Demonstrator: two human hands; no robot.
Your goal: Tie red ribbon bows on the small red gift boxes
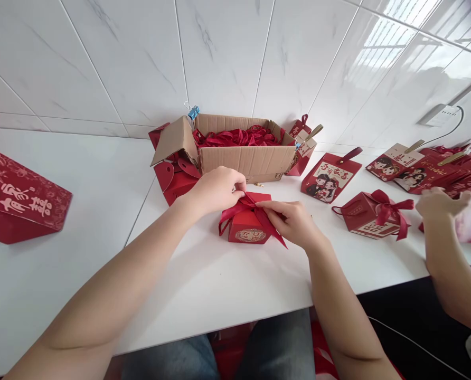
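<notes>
A small red box (249, 234) with a round gold emblem on its front stands on the white table in front of me. Dark red ribbon (229, 212) lies across its top, with loose ends hanging at both sides. My left hand (223, 188) pinches the ribbon at the back of the box top, fingers closed. From the right, my right hand (289, 219) has its fingertips pressed together on the ribbon near the knot area. Both hands partly cover the box top, so the exact shape of the knot cannot be made out.
Behind the box is a cardboard carton (247, 158) full of red ribbon. A large red box (21, 200) lies far left. Right stand a gift bag (330, 178) and a ribboned red box (370, 215); another person's hand (441, 205) is beyond them.
</notes>
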